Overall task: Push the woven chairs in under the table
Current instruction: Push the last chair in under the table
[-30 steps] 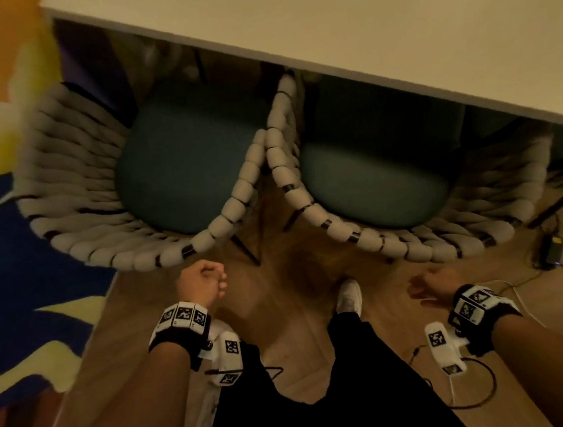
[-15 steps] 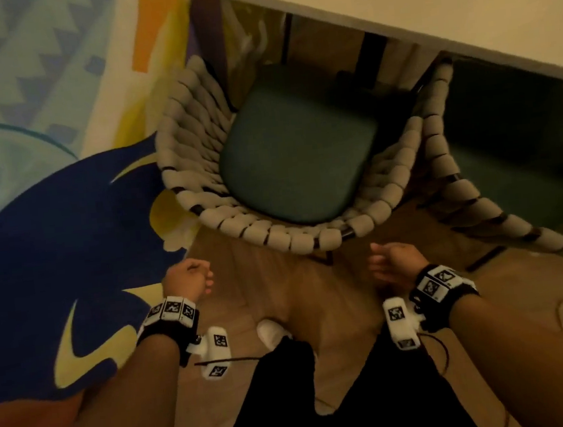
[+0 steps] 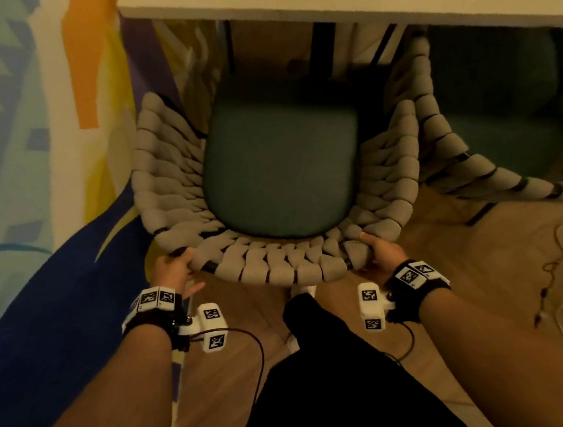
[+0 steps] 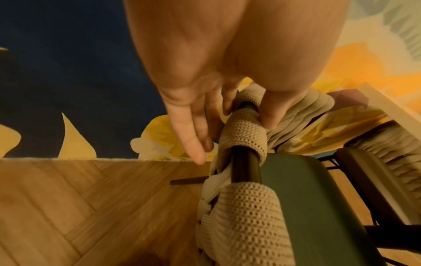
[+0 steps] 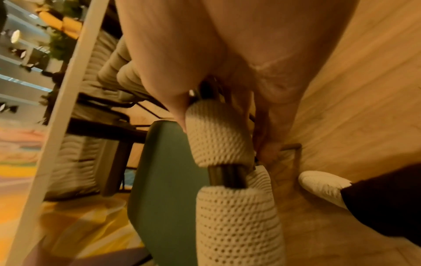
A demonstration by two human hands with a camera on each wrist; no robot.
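Note:
The left woven chair (image 3: pixel 278 265) has a beige knitted rim and a green seat cushion (image 3: pixel 279 165); its front lies under the white table's edge (image 3: pixel 339 4). My left hand (image 3: pixel 175 263) grips the back rim at its left end, thumb inside and fingers (image 4: pixel 193 144) behind the woven rim (image 4: pixel 243 136). At the right end my right hand (image 3: pixel 376 249) grips the same rim, thumb over the knitted wrap (image 5: pixel 216 136). A second woven chair (image 3: pixel 475 167) stands to the right, partly under the table.
A colourful rug (image 3: pixel 11 170) covers the floor on the left, up to the chair's left side. Cables (image 3: pixel 559 255) trail over the wooden floor at the right. My black trousers and a white shoe (image 3: pixel 301 290) stand just behind the chair.
Both hands have gone forward from hanging loosely curled and have taken hold of the left chair's back rim. The view has swung left and closer to this chair.

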